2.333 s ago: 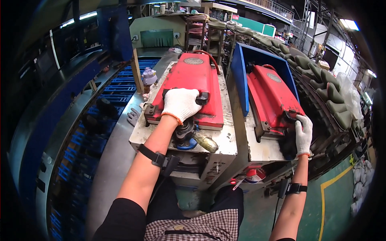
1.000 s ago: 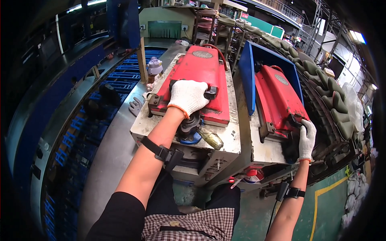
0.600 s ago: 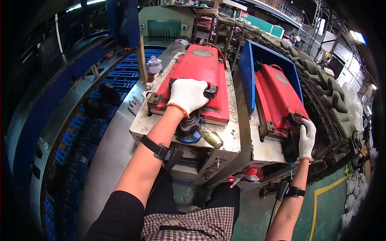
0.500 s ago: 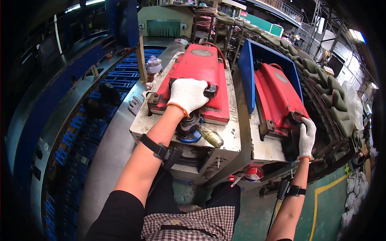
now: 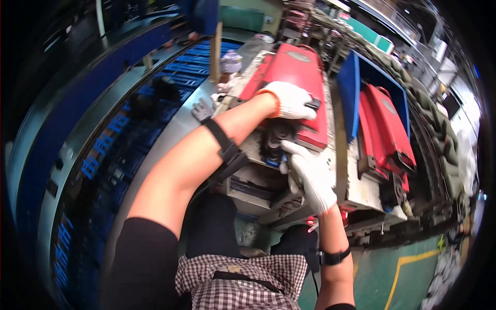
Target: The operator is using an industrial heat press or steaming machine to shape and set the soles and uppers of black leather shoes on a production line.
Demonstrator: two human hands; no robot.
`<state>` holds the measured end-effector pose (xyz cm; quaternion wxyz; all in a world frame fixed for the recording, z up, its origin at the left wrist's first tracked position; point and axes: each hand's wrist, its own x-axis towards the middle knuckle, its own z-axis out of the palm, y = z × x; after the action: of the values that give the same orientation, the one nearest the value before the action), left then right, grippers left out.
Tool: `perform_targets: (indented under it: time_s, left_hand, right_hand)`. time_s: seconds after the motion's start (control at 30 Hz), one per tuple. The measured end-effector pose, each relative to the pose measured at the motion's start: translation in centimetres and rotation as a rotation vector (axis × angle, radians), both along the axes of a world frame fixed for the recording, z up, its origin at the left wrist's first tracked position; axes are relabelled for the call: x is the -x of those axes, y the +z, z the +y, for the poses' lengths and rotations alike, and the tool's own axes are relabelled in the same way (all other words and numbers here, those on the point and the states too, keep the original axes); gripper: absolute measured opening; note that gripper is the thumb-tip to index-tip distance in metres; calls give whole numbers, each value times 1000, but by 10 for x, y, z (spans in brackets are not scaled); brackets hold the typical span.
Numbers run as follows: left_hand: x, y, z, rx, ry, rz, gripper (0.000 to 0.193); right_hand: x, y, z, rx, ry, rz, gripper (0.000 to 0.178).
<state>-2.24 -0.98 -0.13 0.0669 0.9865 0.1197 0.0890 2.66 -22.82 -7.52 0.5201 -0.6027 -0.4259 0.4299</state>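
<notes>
My left hand (image 5: 292, 99), in a white knit glove with an orange cuff, grips the black handle (image 5: 313, 103) on a red machine cover (image 5: 292, 67). The cover lies over a worn, pale machine base. At the front of this machine, below a dark round metal fitting (image 5: 280, 129), my right hand (image 5: 314, 175) closes round a greenish lever handle (image 5: 295, 178). Its white glove hides much of the lever, and motion blurs the fingers. To the right stands a second red cover (image 5: 385, 124) with its own black handle (image 5: 405, 160), untouched by either hand.
A blue guard (image 5: 349, 98) stands beside the second red cover. At left, a metal ledge (image 5: 178, 111) borders blue slatted racks (image 5: 111, 129). A grey glove (image 5: 202, 109) and a lilac-capped bottle (image 5: 231, 62) lie near the first machine. Dark green padded pieces (image 5: 444, 134) line the right.
My right hand has left the second machine's handle and moved left to the first machine's lever. My left hand stays on its handle, its wrist turned. The view has shifted.
</notes>
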Motion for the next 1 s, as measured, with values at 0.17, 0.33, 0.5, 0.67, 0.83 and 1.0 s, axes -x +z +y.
perform_targets:
  time_s: [0.17,0.33,0.5,0.67,0.83,1.0]
  left_hand:
    - [-3,6,5,71,-95,61,54]
    - [-26,-2,21,247,-108,209,52]
    - [0,27,18,34,-191,8,54]
    - [4,72,27,56,-109,-50,55]
    - [0,112,34,-81,-87,-439,49]
    - [11,120,41,-351,-97,-791,49]
  right_hand:
    - [51,-27,9,-185,-166,122,42]
    - [82,-53,38,-344,-234,-382,55]
    - [87,-47,55,-181,-88,-433,71]
    - [40,-7,23,-306,66,-703,46]
    - [-16,21,37,-377,-155,-753,27]
    - [-79,32,115,-64,-296,-1099,62]
